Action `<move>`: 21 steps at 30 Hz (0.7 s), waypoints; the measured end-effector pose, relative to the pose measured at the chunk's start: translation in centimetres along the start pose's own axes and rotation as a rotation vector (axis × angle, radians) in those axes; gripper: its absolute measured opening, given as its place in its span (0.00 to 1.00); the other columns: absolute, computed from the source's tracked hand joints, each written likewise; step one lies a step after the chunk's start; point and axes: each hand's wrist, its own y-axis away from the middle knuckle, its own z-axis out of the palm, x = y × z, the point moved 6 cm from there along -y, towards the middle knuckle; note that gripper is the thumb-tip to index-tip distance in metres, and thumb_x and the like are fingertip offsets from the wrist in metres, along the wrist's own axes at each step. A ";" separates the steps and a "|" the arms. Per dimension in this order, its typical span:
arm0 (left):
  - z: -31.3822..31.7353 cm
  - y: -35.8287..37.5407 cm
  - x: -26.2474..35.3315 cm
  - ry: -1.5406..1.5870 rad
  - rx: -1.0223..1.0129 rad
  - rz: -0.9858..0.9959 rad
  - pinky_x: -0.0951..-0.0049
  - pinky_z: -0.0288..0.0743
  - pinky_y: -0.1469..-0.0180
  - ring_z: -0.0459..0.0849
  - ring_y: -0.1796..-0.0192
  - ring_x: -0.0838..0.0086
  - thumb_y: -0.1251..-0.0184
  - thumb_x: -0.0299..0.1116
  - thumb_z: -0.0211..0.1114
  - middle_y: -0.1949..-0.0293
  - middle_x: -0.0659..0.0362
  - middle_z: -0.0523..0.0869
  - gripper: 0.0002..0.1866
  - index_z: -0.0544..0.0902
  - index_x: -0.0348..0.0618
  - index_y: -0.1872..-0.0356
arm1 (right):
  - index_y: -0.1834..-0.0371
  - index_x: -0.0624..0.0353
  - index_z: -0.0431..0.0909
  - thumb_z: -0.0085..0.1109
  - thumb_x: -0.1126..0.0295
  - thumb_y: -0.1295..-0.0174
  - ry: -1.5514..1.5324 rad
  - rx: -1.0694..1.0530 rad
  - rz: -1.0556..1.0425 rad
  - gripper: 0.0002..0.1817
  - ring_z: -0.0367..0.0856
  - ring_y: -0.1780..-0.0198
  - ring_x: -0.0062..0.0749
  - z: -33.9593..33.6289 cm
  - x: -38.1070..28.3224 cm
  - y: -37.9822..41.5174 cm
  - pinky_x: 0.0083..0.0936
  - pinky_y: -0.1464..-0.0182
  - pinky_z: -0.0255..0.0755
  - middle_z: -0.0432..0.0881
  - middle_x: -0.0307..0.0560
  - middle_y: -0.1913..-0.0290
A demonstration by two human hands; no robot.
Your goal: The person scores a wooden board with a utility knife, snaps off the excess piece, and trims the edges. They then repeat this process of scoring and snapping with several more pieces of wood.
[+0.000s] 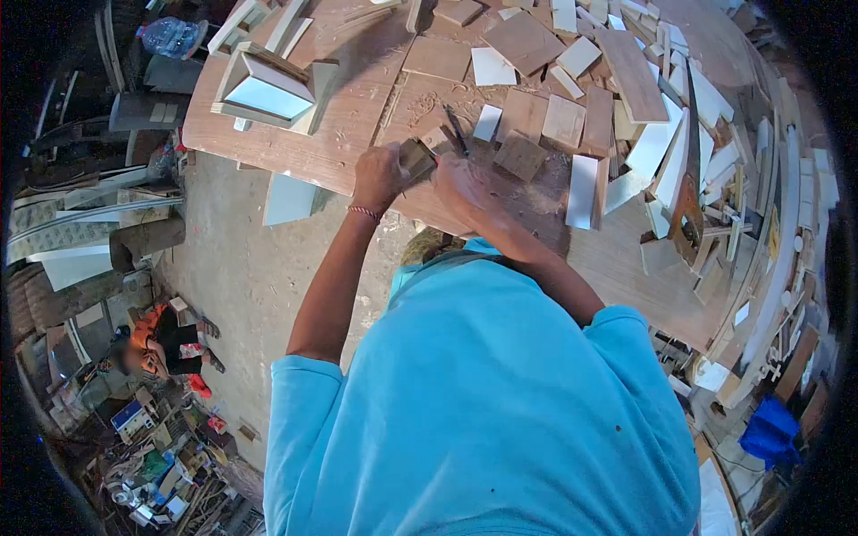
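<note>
My left hand grips a small wooden block at the near edge of a big wooden workbench. My right hand is closed beside the block; a thin dark tool sticks up from it across the bench. What exactly the right hand grips is partly hidden by the fingers. A thread bracelet circles my left wrist. My light blue shirt fills the lower middle of the view.
Several cut wood pieces and white panels cover the bench, along with a hand saw on the right and a triangular wooden frame at the left. A person in orange crouches on the concrete floor at the lower left among clutter.
</note>
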 end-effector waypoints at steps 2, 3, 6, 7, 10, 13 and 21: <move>0.2 0.1 -0.1 -0.022 -0.018 -0.012 0.60 0.71 0.69 0.78 0.73 0.55 0.58 0.29 0.59 0.80 0.47 0.77 0.06 0.74 0.40 0.78 | 0.72 0.64 0.73 0.45 0.72 0.48 -0.117 -0.127 0.119 0.08 0.74 0.74 0.43 -2.2 -0.2 0.0 0.37 0.73 0.66 0.76 0.54 0.75; 0.3 0.1 -0.1 -0.051 -0.032 -0.013 0.60 0.71 0.69 0.78 0.73 0.55 0.59 0.29 0.59 0.80 0.47 0.77 0.06 0.74 0.40 0.78 | 0.69 0.66 0.73 0.41 0.71 0.44 -0.237 -0.242 0.243 0.11 0.77 0.62 0.57 -2.0 0.1 0.2 0.45 0.60 0.70 0.77 0.66 0.67; 0.0 0.3 0.1 -0.034 -0.013 -0.047 0.60 0.71 0.69 0.78 0.73 0.56 0.59 0.28 0.58 0.80 0.47 0.77 0.06 0.74 0.40 0.78 | 0.72 0.63 0.73 0.49 0.74 0.51 0.150 0.041 -0.043 0.06 0.77 0.78 0.35 0.0 -0.4 1.0 0.30 0.78 0.71 0.76 0.47 0.80; 0.1 0.4 0.1 -0.027 -0.012 -0.051 0.60 0.71 0.69 0.78 0.73 0.56 0.59 0.28 0.58 0.80 0.47 0.77 0.06 0.74 0.40 0.78 | 0.72 0.63 0.73 0.49 0.74 0.51 0.156 0.036 -0.046 0.06 0.77 0.78 0.35 0.1 -0.4 0.8 0.30 0.78 0.71 0.76 0.47 0.80; 0.1 0.1 -0.1 -0.011 0.002 -0.049 0.60 0.71 0.69 0.78 0.73 0.56 0.59 0.28 0.58 0.80 0.47 0.77 0.05 0.74 0.39 0.78 | 0.71 0.64 0.73 0.48 0.73 0.50 -0.047 -0.150 0.183 0.07 0.79 0.73 0.40 -0.4 0.4 -0.3 0.34 0.71 0.73 0.77 0.53 0.79; 0.3 0.2 -0.2 -0.026 -0.017 -0.042 0.59 0.71 0.69 0.78 0.74 0.55 0.58 0.28 0.58 0.80 0.48 0.78 0.05 0.75 0.39 0.77 | 0.71 0.67 0.73 0.46 0.70 0.48 -0.178 -0.235 0.133 0.10 0.79 0.68 0.47 -1.4 0.4 -0.8 0.40 0.65 0.72 0.77 0.59 0.76; -0.1 0.1 0.1 -0.013 -0.020 -0.040 0.60 0.71 0.69 0.78 0.73 0.55 0.57 0.30 0.59 0.80 0.47 0.77 0.06 0.74 0.39 0.79 | 0.67 0.67 0.73 0.43 0.66 0.44 -0.325 -0.289 0.182 0.14 0.78 0.65 0.55 -1.2 0.6 -0.3 0.44 0.62 0.71 0.77 0.66 0.70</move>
